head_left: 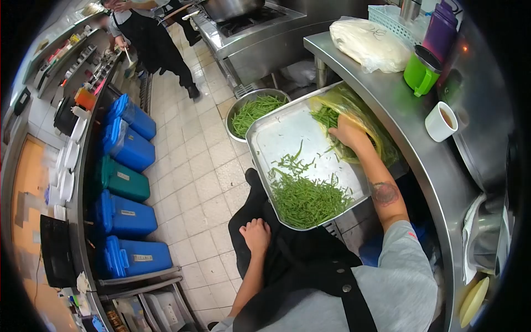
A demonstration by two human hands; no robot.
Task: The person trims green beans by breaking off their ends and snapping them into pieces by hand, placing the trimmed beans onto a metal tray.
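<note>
My right hand (349, 131) is at the mouth of a yellow plastic bag (380, 135), its fingers curled around whole green beans (326, 117) and partly hidden among them. The bag lies on the far right end of a large metal tray (287, 127). At the near end of that tray is a heap of trimmed bean ends (310, 202), with loose bits scattered above it. My left hand (256, 236) rests on my thigh beside the tray, fingers curled in and nothing visible in them.
A metal bowl (229, 119) of green beans stands on the tiled floor (188, 182) beyond the tray. Blue bins (130, 213) and a green bin line the left. On the steel counter (406, 122) are a green mug (421, 74) and white cup (441, 123). A person (152, 41) stands near the stove.
</note>
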